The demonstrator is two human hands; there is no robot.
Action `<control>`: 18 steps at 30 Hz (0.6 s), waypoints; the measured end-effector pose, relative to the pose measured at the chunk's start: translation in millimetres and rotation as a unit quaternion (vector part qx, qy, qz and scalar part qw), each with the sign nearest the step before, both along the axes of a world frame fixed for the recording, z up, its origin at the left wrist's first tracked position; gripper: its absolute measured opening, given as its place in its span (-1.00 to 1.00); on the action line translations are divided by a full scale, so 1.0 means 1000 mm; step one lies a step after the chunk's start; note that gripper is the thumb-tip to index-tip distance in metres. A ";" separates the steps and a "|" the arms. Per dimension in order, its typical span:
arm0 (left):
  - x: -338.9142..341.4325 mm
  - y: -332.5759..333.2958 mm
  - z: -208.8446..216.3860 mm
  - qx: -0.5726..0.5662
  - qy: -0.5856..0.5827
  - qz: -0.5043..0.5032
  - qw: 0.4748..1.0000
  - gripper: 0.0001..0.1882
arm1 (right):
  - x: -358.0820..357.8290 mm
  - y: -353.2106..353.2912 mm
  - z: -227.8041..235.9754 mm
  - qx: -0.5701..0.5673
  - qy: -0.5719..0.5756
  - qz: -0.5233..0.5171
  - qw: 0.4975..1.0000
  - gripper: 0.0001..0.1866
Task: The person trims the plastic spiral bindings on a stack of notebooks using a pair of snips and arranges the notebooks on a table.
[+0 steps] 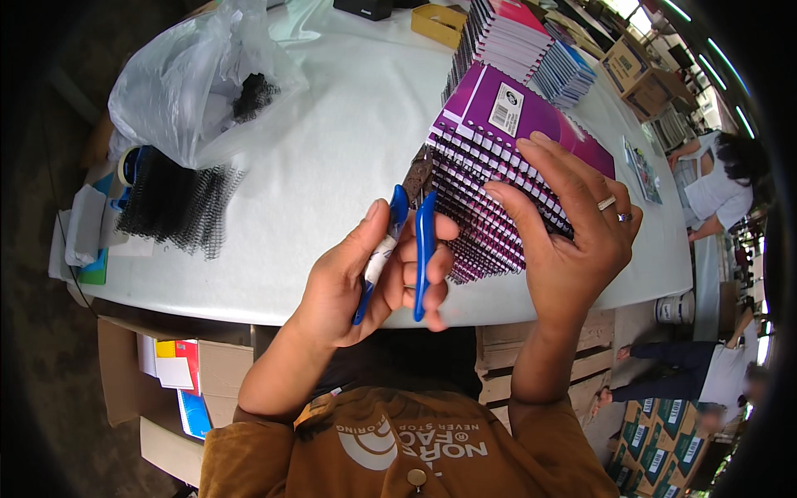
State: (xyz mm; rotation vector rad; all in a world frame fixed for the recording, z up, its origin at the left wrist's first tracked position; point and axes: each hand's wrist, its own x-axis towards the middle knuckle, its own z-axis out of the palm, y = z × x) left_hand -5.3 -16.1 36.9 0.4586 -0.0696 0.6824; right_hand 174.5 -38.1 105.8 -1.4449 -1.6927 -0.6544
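Note:
My left hand (pixel 340 278) grips a pair of pliers (pixel 424 249) with blue handles, one of them wrapped in white tape. Their dark, worn jaws touch the spiral coil ends at the left corner of a stack of purple notebooks (pixel 548 116). The notebooks' black coil bindings (pixel 490 199) face me in several rows. My right hand (pixel 581 224) rests on the stack, its thumb against the coils and its fingers over the top cover. Two rings show on that hand.
Left on the white-covered table (pixel 349 108) lie a clear plastic bag (pixel 183 91), black coils (pixel 170 203) and a tape roll (pixel 129 166). More notebook stacks (pixel 510 37) and a yellow tray (pixel 437 25) stand at the back. A carton (pixel 224 373) sits below left. Two people (pixel 722 178) are at right.

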 end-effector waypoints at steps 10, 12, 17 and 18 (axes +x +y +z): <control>0.001 -0.003 0.009 -0.012 0.105 0.032 0.994 -0.32 | 0.001 -0.005 0.002 -0.027 -0.034 -0.012 0.999 -0.50; -0.003 0.003 0.005 -0.059 -0.016 -0.042 0.997 -0.32 | 0.001 -0.005 0.001 -0.025 -0.030 -0.010 0.999 -0.52; 0.003 -0.006 0.026 0.387 0.584 0.322 0.636 -0.50 | 0.003 -0.004 -0.003 -0.026 -0.018 -0.013 0.999 -0.54; 0.005 -0.006 0.024 0.383 0.578 0.325 0.643 -0.50 | 0.003 -0.003 -0.004 -0.027 -0.019 -0.014 0.999 -0.53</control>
